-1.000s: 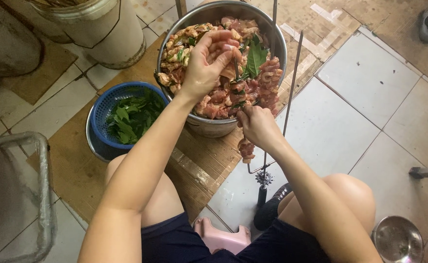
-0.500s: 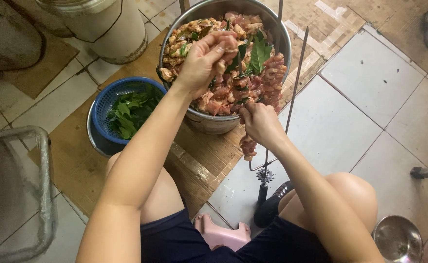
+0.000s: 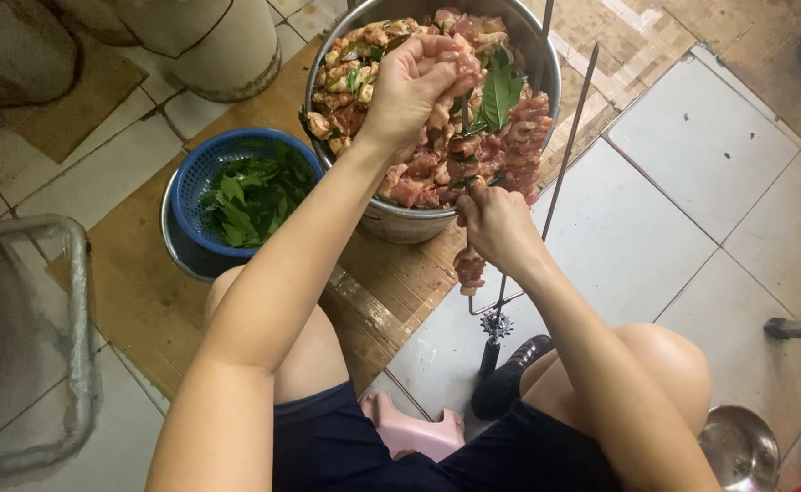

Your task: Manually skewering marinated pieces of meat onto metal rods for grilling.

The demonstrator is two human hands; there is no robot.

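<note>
Gripping a metal skewer (image 3: 467, 244) threaded with meat pieces (image 3: 469, 267) in closed right hand (image 3: 499, 223); beyond, left hand (image 3: 410, 82) pinching marinated meat (image 3: 437, 155) with curled fingers inside steel pot (image 3: 400, 223), beside blue basket of green leaves (image 3: 246, 196).

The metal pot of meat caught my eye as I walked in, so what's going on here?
A seated person works over a big metal pot heaped with marinated meat pieces and green leaves. The left hand picks meat from the pile. The right hand grips a metal skewer with a few meat chunks threaded below the fist. A blue basket of greens sits beside the pot on cardboard.
</note>
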